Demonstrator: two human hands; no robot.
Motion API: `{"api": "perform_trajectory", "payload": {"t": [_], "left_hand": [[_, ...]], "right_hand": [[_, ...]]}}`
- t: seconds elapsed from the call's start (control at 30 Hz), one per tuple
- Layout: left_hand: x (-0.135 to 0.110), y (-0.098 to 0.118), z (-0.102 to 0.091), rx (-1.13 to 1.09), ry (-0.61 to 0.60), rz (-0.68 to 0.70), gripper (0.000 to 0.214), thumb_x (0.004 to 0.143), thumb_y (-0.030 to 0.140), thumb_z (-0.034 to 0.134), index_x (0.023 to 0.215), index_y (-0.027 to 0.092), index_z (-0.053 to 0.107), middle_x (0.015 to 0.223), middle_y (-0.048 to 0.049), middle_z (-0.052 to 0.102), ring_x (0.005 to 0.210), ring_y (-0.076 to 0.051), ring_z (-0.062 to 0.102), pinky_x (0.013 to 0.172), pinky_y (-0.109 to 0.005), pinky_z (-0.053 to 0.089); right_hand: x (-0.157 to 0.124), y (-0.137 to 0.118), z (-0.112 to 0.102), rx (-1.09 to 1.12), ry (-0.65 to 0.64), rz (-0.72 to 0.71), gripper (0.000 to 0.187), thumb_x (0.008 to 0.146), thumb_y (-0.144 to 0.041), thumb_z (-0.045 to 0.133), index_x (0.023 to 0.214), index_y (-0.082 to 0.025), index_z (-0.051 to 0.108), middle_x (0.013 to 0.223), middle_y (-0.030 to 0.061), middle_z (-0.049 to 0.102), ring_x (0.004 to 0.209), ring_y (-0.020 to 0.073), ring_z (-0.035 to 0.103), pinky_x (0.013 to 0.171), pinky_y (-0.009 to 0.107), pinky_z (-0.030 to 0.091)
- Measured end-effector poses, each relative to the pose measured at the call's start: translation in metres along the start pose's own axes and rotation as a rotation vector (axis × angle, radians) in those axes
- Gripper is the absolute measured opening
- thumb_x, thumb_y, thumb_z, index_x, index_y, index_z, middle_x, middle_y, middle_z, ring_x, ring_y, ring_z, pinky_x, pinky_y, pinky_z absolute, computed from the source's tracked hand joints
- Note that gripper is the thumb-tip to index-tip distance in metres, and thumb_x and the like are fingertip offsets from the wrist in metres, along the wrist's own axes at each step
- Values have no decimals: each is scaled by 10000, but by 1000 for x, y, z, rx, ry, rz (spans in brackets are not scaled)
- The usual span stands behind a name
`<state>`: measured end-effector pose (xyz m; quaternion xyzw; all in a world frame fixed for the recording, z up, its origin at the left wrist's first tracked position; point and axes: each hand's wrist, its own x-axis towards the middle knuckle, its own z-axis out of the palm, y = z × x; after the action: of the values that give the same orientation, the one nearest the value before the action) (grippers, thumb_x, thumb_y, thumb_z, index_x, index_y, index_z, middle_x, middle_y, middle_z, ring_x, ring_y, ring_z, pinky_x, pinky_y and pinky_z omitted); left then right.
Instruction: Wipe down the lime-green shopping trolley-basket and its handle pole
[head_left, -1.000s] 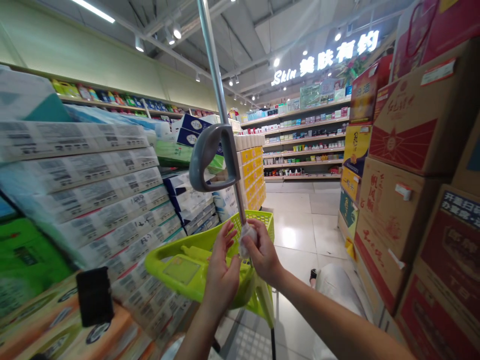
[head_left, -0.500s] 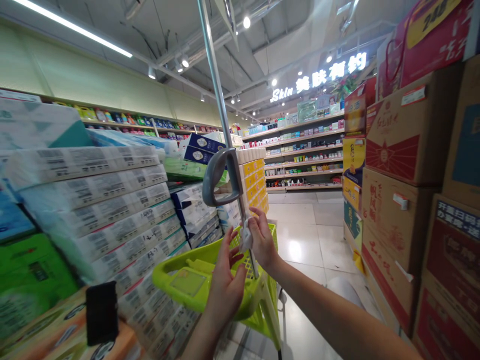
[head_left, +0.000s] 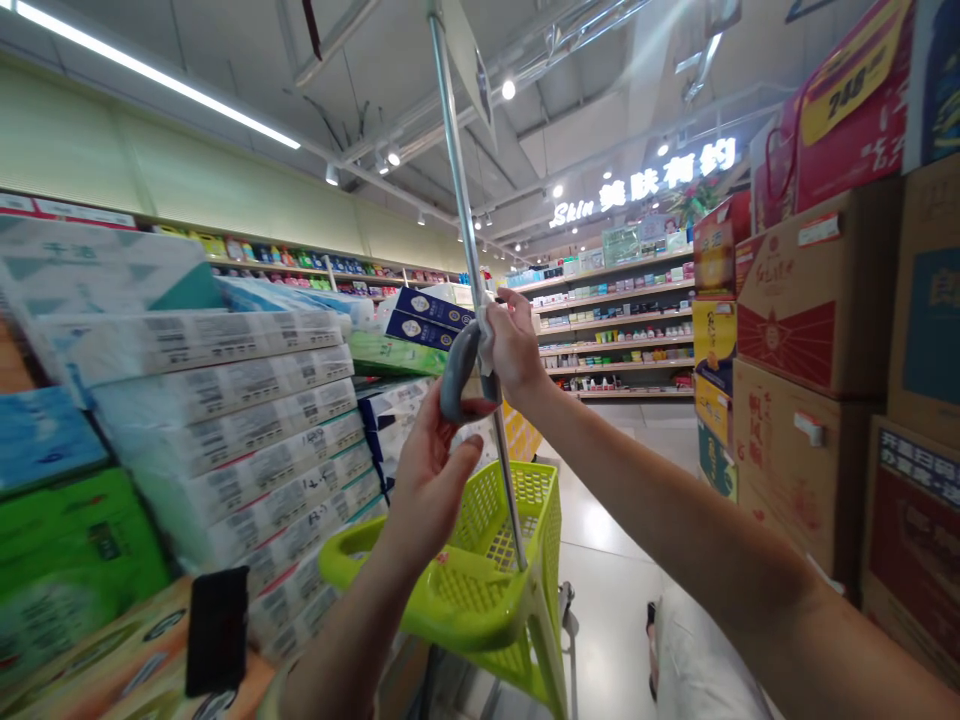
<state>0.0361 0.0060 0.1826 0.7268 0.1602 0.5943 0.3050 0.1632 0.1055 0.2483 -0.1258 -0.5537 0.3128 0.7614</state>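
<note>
A metal pole (head_left: 459, 170) rises from the yellow-green shopping cart (head_left: 525, 480) and carries a sign board (head_left: 471, 60) at its top. On the pole sits a grey loop handle (head_left: 459, 375). My right hand (head_left: 514, 345) is closed on a crumpled white wipe (head_left: 489, 335), pressed against the pole at the handle's upper part. My left hand (head_left: 427, 480) has its fingers curled at the bottom of the loop, with the thumb held apart below. Part of the handle is hidden behind the right hand and wipe.
Stacked tissue packs (head_left: 262, 400) rise on the left. A black phone-like object (head_left: 217, 630) lies on an orange pack at lower left. Cardboard cartons (head_left: 810, 300) line the right side. Ahead, shelves (head_left: 622, 330) stand beyond the tiled floor (head_left: 600, 580).
My right hand has moved up the pole with the wipe, from below the grey handle to its upper part. My left hand has risen from above the cart to the loop's bottom.
</note>
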Motion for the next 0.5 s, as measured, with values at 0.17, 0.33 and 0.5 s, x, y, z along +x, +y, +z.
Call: {"api": "perform_trajectory", "payload": {"t": [0.17, 0.33, 0.5], "left_hand": [[-2, -8, -1, -59, 3, 9, 601, 793, 242, 629, 1370, 212, 463, 1372, -98, 562, 1275, -239, 526, 1114, -388, 392], [-4, -10, -4, -116, 20, -75, 594, 773, 201, 594, 1355, 255, 485, 1328, -70, 604, 1229, -232, 568, 979, -342, 510], [-5, -8, -7, -129, 51, -95, 539, 717, 167, 542, 1249, 244, 596, 1091, -29, 710, 1072, -221, 645, 889, -330, 558]], "right_hand": [[-42, -15, 10, -536, -102, -554, 335, 991, -294, 352, 1310, -291, 457, 1493, 41, 349, 1426, 210, 289, 1169, 468, 293], [-88, -30, 6, -675, -334, -633, 450, 983, -213, 341, 1409, -348, 390, 1590, -22, 230, 1485, 220, 187, 1207, 519, 230], [-100, -22, -2, -716, -414, -716, 483, 969, -197, 379, 1435, -323, 393, 1597, -7, 241, 1492, 221, 175, 1213, 505, 240]]}}
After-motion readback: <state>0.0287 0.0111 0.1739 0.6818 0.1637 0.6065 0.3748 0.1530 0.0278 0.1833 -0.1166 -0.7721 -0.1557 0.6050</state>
